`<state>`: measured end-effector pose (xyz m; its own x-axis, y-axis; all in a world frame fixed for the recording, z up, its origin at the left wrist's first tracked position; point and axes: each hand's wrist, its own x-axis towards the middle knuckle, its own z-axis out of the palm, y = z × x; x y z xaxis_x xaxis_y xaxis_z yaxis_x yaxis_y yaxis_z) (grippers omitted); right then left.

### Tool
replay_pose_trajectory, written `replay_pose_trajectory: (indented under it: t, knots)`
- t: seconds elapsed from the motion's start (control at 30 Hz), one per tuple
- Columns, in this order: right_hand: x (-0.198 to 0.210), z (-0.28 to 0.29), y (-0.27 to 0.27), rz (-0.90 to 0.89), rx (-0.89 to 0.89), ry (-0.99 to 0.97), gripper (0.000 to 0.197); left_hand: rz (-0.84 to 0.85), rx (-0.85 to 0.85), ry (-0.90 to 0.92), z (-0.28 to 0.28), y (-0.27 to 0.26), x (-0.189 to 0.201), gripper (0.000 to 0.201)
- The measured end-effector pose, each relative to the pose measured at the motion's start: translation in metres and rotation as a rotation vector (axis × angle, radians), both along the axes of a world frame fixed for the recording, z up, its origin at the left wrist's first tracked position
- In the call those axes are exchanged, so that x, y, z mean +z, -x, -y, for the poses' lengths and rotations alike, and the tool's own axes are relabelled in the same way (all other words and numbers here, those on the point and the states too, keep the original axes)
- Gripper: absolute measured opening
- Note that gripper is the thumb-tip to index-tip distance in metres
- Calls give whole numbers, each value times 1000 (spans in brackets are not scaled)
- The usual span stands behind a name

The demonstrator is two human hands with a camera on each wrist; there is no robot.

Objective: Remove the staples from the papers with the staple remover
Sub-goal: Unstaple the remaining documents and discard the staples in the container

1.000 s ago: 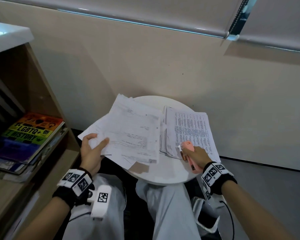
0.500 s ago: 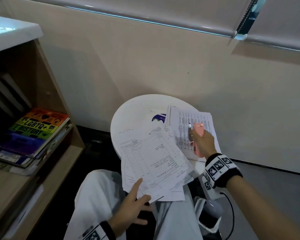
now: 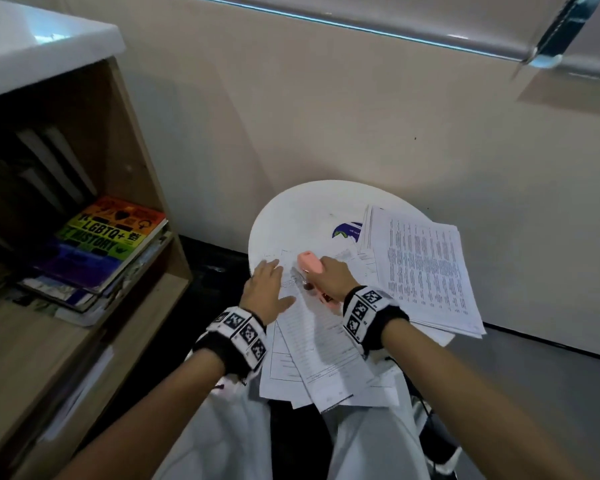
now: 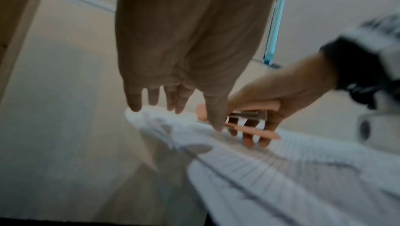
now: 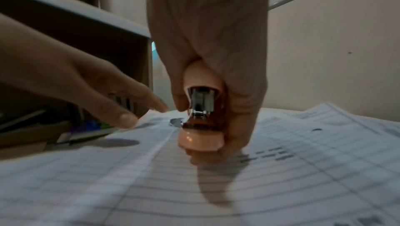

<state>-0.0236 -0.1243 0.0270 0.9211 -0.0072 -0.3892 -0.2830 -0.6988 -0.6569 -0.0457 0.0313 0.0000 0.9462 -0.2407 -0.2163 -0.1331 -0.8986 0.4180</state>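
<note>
Right hand [image 3: 331,277] is wrapped round the pink staple remover [image 3: 310,263], fingers and thumb curled on the two plastic grips; the metal claw end points down-left at the top corner of the stapled forms [image 3: 321,344]. Left hand [image 3: 265,287] lies flat, fingers straight, pressing that same bundle onto the round white surface [image 3: 291,216] just beside the claw. Nothing gripped there, just pinning.

The bundle sits at the near edge of the surface, its lower half hanging over the person's lap. A second stack of printed sheets [image 3: 426,268] lies on the right side of the surface, overhanging the rim.

Handling, my read:
- Remover: small, light, rigid, sprung. Smooth plastic, so hold it by the ribbed pink pads [image 5: 200,141] as it is held now. The chrome claws [image 5: 200,101] look sharp; keep the other hand's fingertips [image 5: 127,120] clear.
- Paper: thin, floppy, tears easily at a staple. Pin it flat close to the staple, not further down the sheet. The overhanging half will want to slide off.
- Staple itself: too small and blurred to make out.

Readable text: a book [image 3: 113,233] on the shelf at the left shows "LGBTQ+ HISTORY". Form and sheet print are illegible. A blue-green logo [image 3: 347,232] peeks out from under the right stack, unreadable.
</note>
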Motion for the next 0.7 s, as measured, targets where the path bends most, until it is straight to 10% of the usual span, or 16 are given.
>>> replay_pose_trajectory:
  t: [0.2, 0.7]
  knots:
    - [-19, -16, -12, 87, 67, 294, 46, -6, -113, -69, 2, -28, -24, 93]
    - [-22, -38, -20, 136, 5, 294, 40, 28, -56, 206, -3, -23, -32, 83]
